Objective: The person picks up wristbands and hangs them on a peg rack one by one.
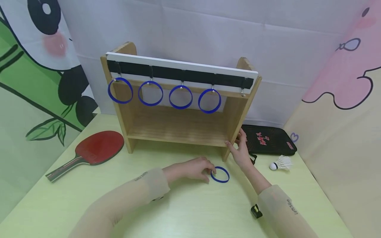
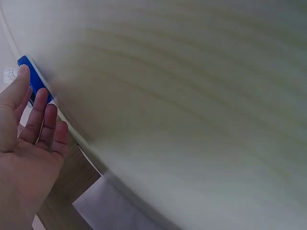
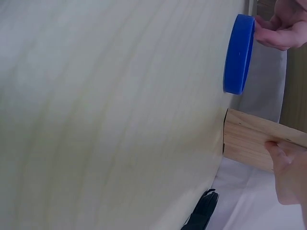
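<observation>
A blue ring lies on the table in front of the wooden shelf. My left hand reaches its left rim with a fingertip, while the thumb looks apart from it in the head view. In the left wrist view the ring is partly behind the fingers of the left hand. My right hand holds the shelf's right side panel, thumb on its front; in the right wrist view that thumb presses the wood. Blue rings hang in a row from hooks on the shelf's top strip.
The rightmost hook carries no ring. A red table tennis bat lies at the left. Beyond the right hand are a black case and a shuttlecock. A small black object sits near my right sleeve.
</observation>
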Available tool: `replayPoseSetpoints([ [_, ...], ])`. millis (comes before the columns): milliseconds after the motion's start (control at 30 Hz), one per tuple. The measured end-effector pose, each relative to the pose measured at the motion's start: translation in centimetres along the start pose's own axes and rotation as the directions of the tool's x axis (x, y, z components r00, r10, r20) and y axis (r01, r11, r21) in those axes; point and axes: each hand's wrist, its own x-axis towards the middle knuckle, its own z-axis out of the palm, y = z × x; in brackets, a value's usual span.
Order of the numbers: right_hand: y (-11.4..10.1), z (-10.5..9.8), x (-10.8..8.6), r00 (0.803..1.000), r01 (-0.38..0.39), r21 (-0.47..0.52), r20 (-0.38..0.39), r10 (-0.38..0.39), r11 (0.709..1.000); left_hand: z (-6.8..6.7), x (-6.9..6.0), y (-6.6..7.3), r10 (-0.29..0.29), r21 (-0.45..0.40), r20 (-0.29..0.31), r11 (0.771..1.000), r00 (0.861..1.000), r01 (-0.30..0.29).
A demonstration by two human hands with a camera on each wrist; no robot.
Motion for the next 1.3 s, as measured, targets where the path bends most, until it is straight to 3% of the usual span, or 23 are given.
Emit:
replayPoseSetpoints([
  [167, 0.9, 0.0, 0.2, 1.000, -0.008, -0.013, -0.007, 0.008, 1.000, 0.3, 0.3, -0.2, 0.002, -0.002, 0.007, 1.000, 1.000, -0.002],
  [467, -2.0, 0.1, -0.6, 1.000, 0.006, 0.022, -0.002, -0.006, 1.000, 0.2, 0.1, -0.4, -0.003, -0.088, -0.041, 0.996, 0.999, 0.000],
  [833, -2.1, 0.1, -0.6, 1.000, 0.010, 0.005, -0.008, -0.010, 1.000, -0.9, -0.7, 0.1, 0.017, -0.173, -0.118, 0.984, 0.993, -0.037],
  [1300, -2.1, 0.1, -0.7, 1.000, 0.004, 0.013, -0.010, -0.004, 1.000, -2.4, -2.0, 1.5, -0.015, -0.149, -0.186, 0.989, 0.982, -0.013],
])
